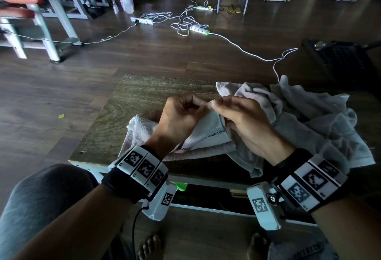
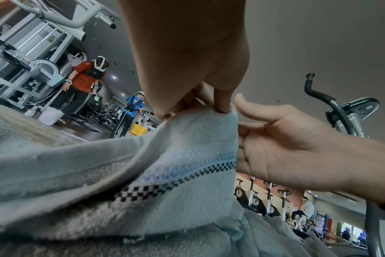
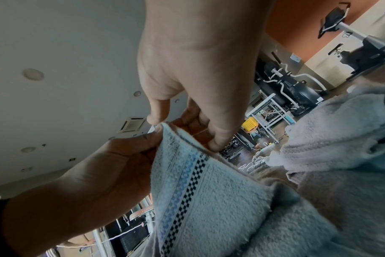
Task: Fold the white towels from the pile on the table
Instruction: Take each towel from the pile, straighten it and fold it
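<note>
A white towel [image 1: 208,134] with a black checkered stripe lies partly folded on the wooden table [image 1: 127,115], one corner lifted. My left hand [image 1: 198,105] pinches that raised corner from the left. My right hand [image 1: 216,106] meets it from the right, thumb and fingers on the same corner. In the left wrist view my left fingertips [image 2: 222,107] grip the towel's [image 2: 187,156] top edge. The right wrist view shows my right hand [image 3: 182,132] pinching the striped towel [image 3: 198,200] at its tip. The pile of crumpled towels [image 1: 309,119] sits on the table's right side.
The table's left half is bare wood, with its front edge near my knees. White cables and power strips [image 1: 200,30] trail across the floor beyond. A grey metal frame [image 1: 51,33] stands far left and a black machine [image 1: 340,59] far right. Other people [image 2: 84,83] stand in the background.
</note>
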The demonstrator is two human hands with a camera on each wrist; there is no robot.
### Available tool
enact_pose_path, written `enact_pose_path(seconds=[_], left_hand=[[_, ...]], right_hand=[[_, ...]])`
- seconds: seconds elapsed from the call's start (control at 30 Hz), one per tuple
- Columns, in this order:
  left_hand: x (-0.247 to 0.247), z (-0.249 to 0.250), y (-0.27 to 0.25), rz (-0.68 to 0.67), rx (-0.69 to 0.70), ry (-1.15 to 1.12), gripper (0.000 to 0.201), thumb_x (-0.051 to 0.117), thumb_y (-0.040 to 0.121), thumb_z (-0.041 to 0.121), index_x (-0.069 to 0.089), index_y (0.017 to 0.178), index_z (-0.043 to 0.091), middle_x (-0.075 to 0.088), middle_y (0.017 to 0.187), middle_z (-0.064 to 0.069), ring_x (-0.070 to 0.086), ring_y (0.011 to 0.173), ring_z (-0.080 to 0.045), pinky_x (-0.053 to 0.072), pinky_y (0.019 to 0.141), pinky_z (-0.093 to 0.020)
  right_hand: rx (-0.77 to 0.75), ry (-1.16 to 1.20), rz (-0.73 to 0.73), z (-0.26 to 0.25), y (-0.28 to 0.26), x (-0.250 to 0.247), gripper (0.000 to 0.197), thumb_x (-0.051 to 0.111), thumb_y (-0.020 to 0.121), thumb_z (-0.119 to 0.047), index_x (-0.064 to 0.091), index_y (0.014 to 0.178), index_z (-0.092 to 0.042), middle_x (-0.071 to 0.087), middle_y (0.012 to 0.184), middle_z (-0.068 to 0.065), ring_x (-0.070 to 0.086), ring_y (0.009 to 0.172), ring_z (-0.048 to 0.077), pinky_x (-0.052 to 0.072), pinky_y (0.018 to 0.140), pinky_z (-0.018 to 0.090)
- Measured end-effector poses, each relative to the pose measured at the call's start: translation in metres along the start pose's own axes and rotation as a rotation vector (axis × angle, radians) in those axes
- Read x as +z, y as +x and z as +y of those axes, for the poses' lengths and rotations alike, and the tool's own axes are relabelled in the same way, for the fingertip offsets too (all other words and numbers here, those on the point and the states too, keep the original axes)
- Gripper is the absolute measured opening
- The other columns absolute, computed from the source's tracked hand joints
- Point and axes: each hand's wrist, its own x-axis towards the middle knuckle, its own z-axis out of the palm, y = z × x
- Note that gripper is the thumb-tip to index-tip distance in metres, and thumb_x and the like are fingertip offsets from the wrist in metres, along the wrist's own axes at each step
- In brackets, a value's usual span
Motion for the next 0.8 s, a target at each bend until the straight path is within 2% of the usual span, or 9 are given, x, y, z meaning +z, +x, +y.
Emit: enact_pose_path(seconds=[0.07,0.1,0.2,0.3,0.43,0.53,0.67,0.73,0.8], left_hand=[[0.0005,-0.0008,-0.0009,-0.002,0.014,0.028,0.012,0.073,0.084,0.010,0.070,0.082,-0.002,0.072,0.084,-0.018,0.064,0.073,-0.018,0.053,0.070,-0.033],[0.0007,-0.0013,-0.0011,-0.002,0.021,0.040,0.014,0.073,0.084,0.011,0.070,0.082,-0.003,0.072,0.084,-0.019,0.063,0.072,-0.019,0.053,0.068,-0.032],[0.0013,-0.0010,-0.0016,-0.016,0.036,0.051,0.017,0.074,0.083,0.012,0.069,0.083,-0.005,0.071,0.083,-0.020,0.064,0.071,-0.023,0.053,0.067,-0.035],[0.0005,-0.0017,-0.0022,-0.021,0.042,0.064,0.018,0.074,0.083,0.013,0.069,0.083,-0.004,0.071,0.084,-0.019,0.067,0.075,-0.033,0.055,0.071,-0.043],[-0.0032,-0.0037,-0.0044,0.000,0.049,0.089,0.016,0.074,0.083,0.012,0.070,0.083,-0.004,0.072,0.083,-0.017,0.067,0.073,-0.026,0.055,0.069,-0.037],[-0.0062,-0.0050,-0.0056,0.009,0.058,0.123,0.013,0.073,0.084,0.011,0.071,0.082,-0.002,0.073,0.082,-0.013,0.068,0.073,-0.022,0.055,0.069,-0.031],[-0.0068,-0.0074,-0.0055,0.022,0.039,0.101,0.010,0.073,0.084,0.008,0.071,0.080,0.000,0.073,0.081,-0.011,0.065,0.071,-0.012,0.053,0.069,-0.026],[-0.0059,-0.0058,-0.0064,0.025,0.042,0.094,0.009,0.073,0.083,0.007,0.071,0.080,-0.001,0.073,0.080,-0.012,0.064,0.070,-0.010,0.052,0.067,-0.023],[-0.0032,-0.0034,-0.0079,0.025,0.056,0.087,0.008,0.072,0.083,0.005,0.071,0.080,-0.002,0.073,0.080,-0.014,0.063,0.069,-0.010,0.051,0.067,-0.021]], right_hand=[[-0.011,-0.040,-0.021,0.0033,0.0009,0.0012,0.031,0.081,0.077,-0.038,0.075,0.094,-0.012,0.070,0.096,0.028,0.060,0.084,0.030,0.045,0.076,0.044],[-0.021,-0.049,-0.020,0.0046,0.0017,0.0009,0.031,0.081,0.077,-0.037,0.075,0.094,-0.012,0.069,0.097,0.029,0.059,0.084,0.031,0.045,0.076,0.046],[-0.047,-0.083,-0.009,0.0055,0.0023,-0.0009,0.012,0.072,0.087,-0.018,0.074,0.094,-0.008,0.075,0.098,0.013,0.067,0.093,0.019,0.049,0.091,0.035],[-0.047,-0.092,-0.018,0.0063,0.0012,0.0005,0.006,0.068,0.091,-0.015,0.073,0.088,-0.015,0.076,0.096,0.007,0.067,0.092,0.015,0.050,0.090,0.031],[-0.067,-0.119,-0.023,0.0074,-0.0005,0.0030,0.002,0.072,0.088,-0.016,0.074,0.088,-0.016,0.077,0.093,0.003,0.069,0.091,0.014,0.051,0.087,0.029],[-0.075,-0.132,-0.011,0.0053,-0.0031,0.0041,0.013,0.078,0.081,-0.024,0.077,0.092,-0.018,0.077,0.093,0.003,0.071,0.096,0.022,0.053,0.094,0.040],[-0.088,-0.124,-0.008,0.0024,-0.0061,0.0049,0.033,0.082,0.068,-0.038,0.078,0.094,-0.019,0.077,0.095,0.008,0.071,0.097,0.032,0.052,0.094,0.050],[-0.103,-0.120,-0.015,0.0036,-0.0062,0.0039,0.030,0.083,0.070,-0.035,0.077,0.094,-0.019,0.075,0.094,0.011,0.069,0.091,0.030,0.053,0.092,0.051],[-0.110,-0.108,-0.017,0.0057,-0.0060,0.0033,0.024,0.083,0.073,-0.029,0.077,0.093,-0.018,0.072,0.093,0.020,0.063,0.082,0.030,0.051,0.082,0.048]])
